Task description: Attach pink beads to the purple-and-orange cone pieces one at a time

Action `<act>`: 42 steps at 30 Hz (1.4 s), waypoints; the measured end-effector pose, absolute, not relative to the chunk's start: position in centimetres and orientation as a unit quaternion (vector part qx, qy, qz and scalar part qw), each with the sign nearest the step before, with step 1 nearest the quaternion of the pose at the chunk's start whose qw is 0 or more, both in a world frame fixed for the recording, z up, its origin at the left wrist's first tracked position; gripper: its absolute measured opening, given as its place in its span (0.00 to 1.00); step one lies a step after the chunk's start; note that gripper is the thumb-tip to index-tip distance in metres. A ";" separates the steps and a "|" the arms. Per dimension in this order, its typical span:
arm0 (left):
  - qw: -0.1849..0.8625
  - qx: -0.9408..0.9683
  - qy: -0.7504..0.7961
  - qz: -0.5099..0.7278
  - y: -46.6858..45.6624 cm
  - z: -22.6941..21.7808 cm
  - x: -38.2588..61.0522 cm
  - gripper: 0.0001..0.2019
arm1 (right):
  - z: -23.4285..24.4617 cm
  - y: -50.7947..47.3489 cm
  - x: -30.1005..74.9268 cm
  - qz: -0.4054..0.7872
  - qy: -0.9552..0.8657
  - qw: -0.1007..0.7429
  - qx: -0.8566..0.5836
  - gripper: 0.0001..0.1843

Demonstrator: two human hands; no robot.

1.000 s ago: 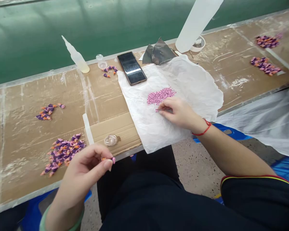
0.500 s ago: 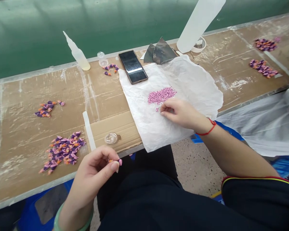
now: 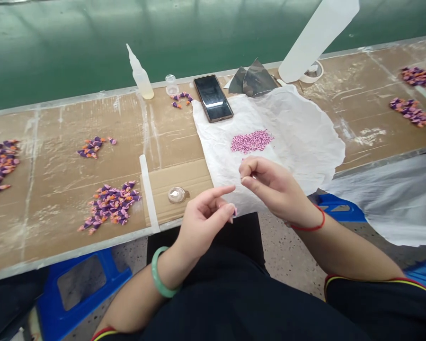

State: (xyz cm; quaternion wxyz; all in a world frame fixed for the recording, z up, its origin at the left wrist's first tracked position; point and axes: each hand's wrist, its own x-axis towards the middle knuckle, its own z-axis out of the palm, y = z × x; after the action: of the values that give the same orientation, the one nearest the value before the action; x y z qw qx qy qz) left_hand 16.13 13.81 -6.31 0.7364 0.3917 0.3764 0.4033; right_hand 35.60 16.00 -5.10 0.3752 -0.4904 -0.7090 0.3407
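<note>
My left hand (image 3: 204,215) hovers over my lap at the table's front edge. Its thumb and fingers are closed on a small piece whose pink tip shows, and the index finger is stretched out. My right hand (image 3: 271,184) is just to its right, above the near edge of the crumpled white paper (image 3: 305,137). Its fingertips are pinched on a tiny pink bead that barely shows. A small heap of pink beads (image 3: 252,140) lies on the paper behind that hand. The two hands are a few centimetres apart.
Heaps of purple-and-orange pieces (image 3: 111,206) lie on the cardboard-covered table, with more at far left (image 3: 0,161) and far right (image 3: 412,110). A phone (image 3: 213,97), glue bottle (image 3: 140,76), clear round lid (image 3: 176,194) and tall white bottle (image 3: 315,38) stand about. A blue stool (image 3: 85,284) sits below.
My right hand has lifted off the paper by the pink heap and drawn toward me. My left hand has moved right to meet it. The camera view has shifted left.
</note>
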 end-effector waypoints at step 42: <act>0.593 0.530 0.428 0.428 12.8 -5.6 15.2 0.08 | -3.2 14.1 32.8 0.284 -0.796 0.351 -0.402 0.08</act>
State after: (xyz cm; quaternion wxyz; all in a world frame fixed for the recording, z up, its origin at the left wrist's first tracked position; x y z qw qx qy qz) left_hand 15.18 12.84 -5.57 0.5933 0.5304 0.4280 0.4283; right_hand 32.80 14.06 -3.21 0.3512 -0.4023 -0.7964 0.2838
